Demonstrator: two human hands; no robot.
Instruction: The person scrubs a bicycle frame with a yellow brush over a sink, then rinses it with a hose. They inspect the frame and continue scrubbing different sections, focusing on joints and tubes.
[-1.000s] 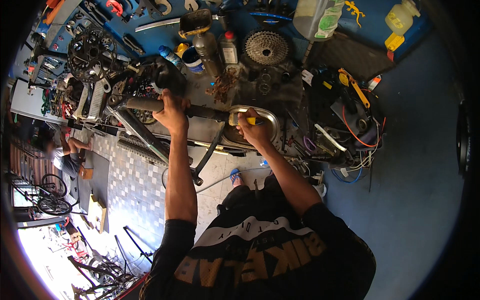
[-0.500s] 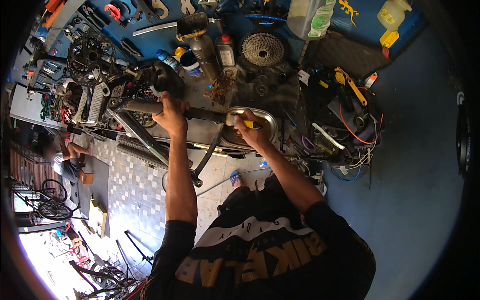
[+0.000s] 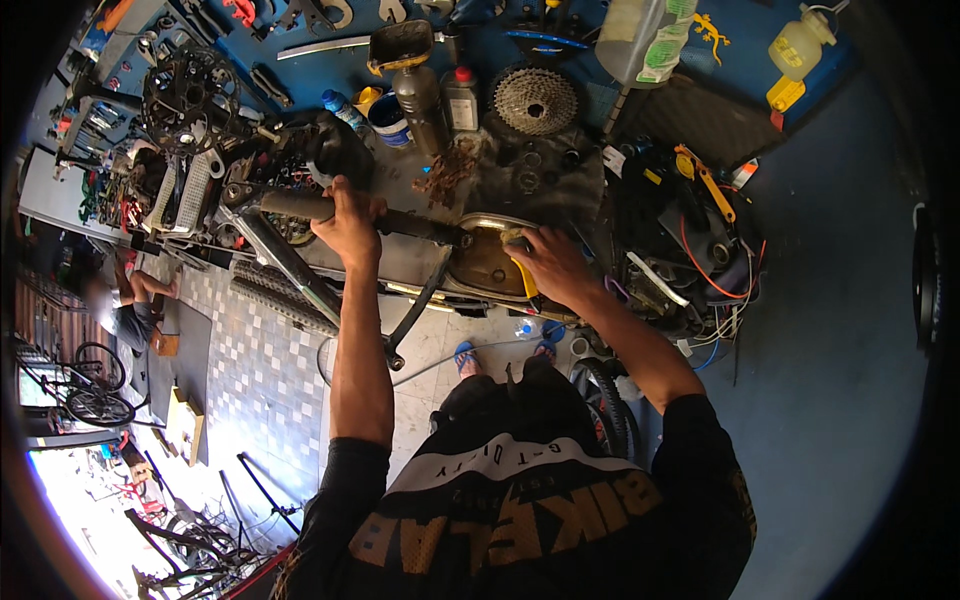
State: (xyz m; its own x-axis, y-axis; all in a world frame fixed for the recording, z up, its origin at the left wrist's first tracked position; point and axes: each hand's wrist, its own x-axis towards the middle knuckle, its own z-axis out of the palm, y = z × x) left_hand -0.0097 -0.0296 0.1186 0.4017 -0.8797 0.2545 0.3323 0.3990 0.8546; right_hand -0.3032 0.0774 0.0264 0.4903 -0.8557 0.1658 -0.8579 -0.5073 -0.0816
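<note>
A dark bicycle frame (image 3: 283, 262) lies across the near edge of the workbench. My left hand (image 3: 350, 228) is closed round its upper tube, left of the tube's open end. To the right of that end sits an oval metal tray (image 3: 497, 219) with shallow brownish liquid in it. Over the tray's right side, my right hand (image 3: 556, 262) grips a small brush (image 3: 526, 282) with a yellow handle. The bristles point up and left at the tray's far side; the fingers partly cover them. Whether they touch the liquid I cannot tell.
Behind the tray lie rusty-brown scraps (image 3: 449, 172) and a large cassette (image 3: 536, 100). Bottles (image 3: 418, 108) stand along the back. Cluttered tools and cables (image 3: 700, 225) fill the right end, and a crankset (image 3: 190, 98) sits at left. A person (image 3: 135, 300) sits far left.
My right hand has moved right with the brush, from the tube's end to the tray's right side. The handle has swung round toward me. My left hand keeps its hold on the frame.
</note>
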